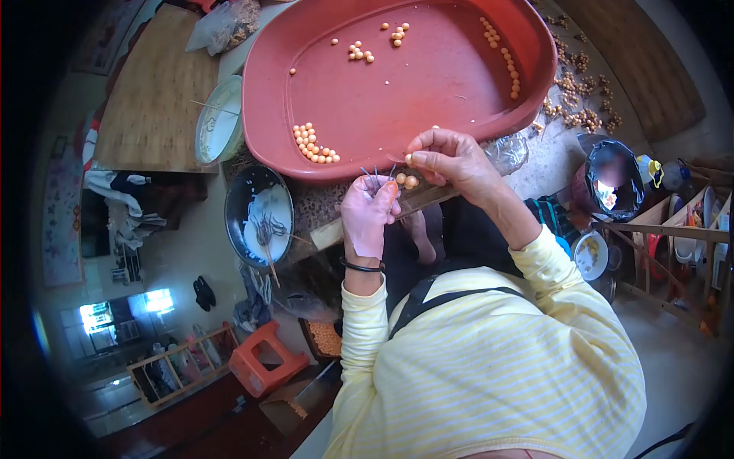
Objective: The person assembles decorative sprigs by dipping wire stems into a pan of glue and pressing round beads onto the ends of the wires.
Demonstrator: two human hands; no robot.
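Observation:
My left hand (370, 210) is closed around several thin dark stems (368, 174) near the front rim of a big red basin (348, 167). Just right of its fingertips sits a small cluster of round, orange-yellow beads (407, 181). At the right, my right hand (453, 162) is closed in a pinch on one small bead (409, 159), partly hidden by the fingers. Loose beads of the same kind (306, 141) lie in the basin, in groups along its edges and toward the far side.
Left of my hands stands a dark bowl (237, 222) with white contents and stems, with a pale green bowl (205, 134) behind it. Beaded sprigs (585, 118) lie at the right, near a bin lined in black plastic (631, 183). A red stool (264, 359) is at lower left.

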